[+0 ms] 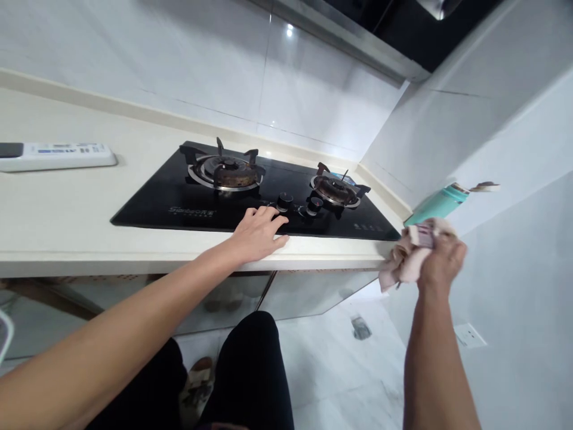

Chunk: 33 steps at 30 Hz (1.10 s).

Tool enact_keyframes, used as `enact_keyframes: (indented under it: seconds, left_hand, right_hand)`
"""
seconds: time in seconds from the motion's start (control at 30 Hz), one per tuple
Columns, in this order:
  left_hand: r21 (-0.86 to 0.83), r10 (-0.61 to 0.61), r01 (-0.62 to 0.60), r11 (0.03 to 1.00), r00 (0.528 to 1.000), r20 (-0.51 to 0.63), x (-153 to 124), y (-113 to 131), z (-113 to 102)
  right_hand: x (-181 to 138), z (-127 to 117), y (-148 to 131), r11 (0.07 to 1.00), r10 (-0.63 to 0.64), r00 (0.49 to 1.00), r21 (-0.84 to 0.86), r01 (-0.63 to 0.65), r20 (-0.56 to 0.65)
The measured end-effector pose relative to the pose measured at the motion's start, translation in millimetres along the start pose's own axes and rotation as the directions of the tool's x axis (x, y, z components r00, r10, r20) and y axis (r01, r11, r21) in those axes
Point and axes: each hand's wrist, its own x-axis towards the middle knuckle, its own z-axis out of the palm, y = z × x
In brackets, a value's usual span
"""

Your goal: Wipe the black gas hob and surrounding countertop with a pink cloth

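My left hand lies flat and open on the front edge of the black glass gas hob, fingertips close to the left control knob. A second knob sits just to its right. My right hand is closed around a crumpled pinkish cloth, held in the air off the right end of the cream countertop. The hob has a left burner and a right burner, both rusty.
A white remote control lies on the counter at far left. A teal bottle stands by the right wall. White tiled walls close the back and right. Glass cabinet doors are below the counter; a floor drain is nearby.
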Motion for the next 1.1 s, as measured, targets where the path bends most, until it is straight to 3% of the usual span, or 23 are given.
enact_keyframes:
  seconds: [0.1,0.2,0.43,0.53,0.6,0.67,0.73,0.83,0.9,1.0,1.1]
  left_hand:
    - [0.009,0.002,-0.002,1.000,1.000,-0.010,0.4,-0.5,1.4]
    - [0.027,0.008,-0.008,1.000,1.000,-0.009,1.3,-1.0,3.7]
    - [0.058,0.029,-0.028,0.998,0.999,-0.016,1.2,0.5,8.7]
    - [0.046,0.035,-0.035,0.998,0.999,-0.007,0.8,1.6,8.2]
    - [0.035,0.035,-0.035,0.999,0.999,-0.020,0.1,1.9,7.7]
    - [0.028,0.037,-0.036,0.999,0.998,-0.046,-1.0,1.5,7.7]
    - [0.013,0.045,-0.044,0.999,0.996,-0.078,-2.3,0.5,7.9]
    - [-0.007,0.064,-0.065,0.998,0.991,-0.115,-3.9,-1.9,7.8]
    - [-0.002,0.075,-0.076,0.997,0.990,-0.121,-4.5,-3.3,7.0]
    - [0.005,0.084,-0.084,0.996,0.990,-0.115,-5.0,-4.5,5.4]
    - [-0.012,0.073,-0.074,0.997,0.994,-0.086,-5.0,-5.2,4.8]
  right_hand:
    - [19.3,29.0,-14.7,0.968,0.072,0.994,-0.245,-0.049,0.085]
    - [22.9,43.1,-19.8,0.888,0.129,0.973,-0.459,-0.027,0.191]
    - [-1.4,33.0,-44.9,0.857,0.088,0.968,-0.513,0.046,0.234]
    - [-34.0,35.2,-71.8,0.854,-0.018,0.950,-0.489,0.176,0.310]
    - [-63.9,40.0,-95.9,0.847,-0.128,0.913,-0.436,0.304,0.388]
    - [-98.4,45.9,-124.0,0.816,-0.302,0.840,-0.333,0.472,0.452]
    - [-132.0,51.3,-152.9,0.744,-0.507,0.730,-0.196,0.639,0.458]
    - [-166.0,55.7,-185.3,0.650,-0.672,0.618,-0.075,0.757,0.408]
    - [-171.2,56.1,-192.8,0.636,-0.703,0.591,-0.024,0.772,0.397]
    - [-153.4,55.4,-180.0,0.643,-0.705,0.566,0.050,0.764,0.427]
    - [-114.0,53.9,-143.7,0.712,-0.611,0.617,0.005,0.702,0.495]
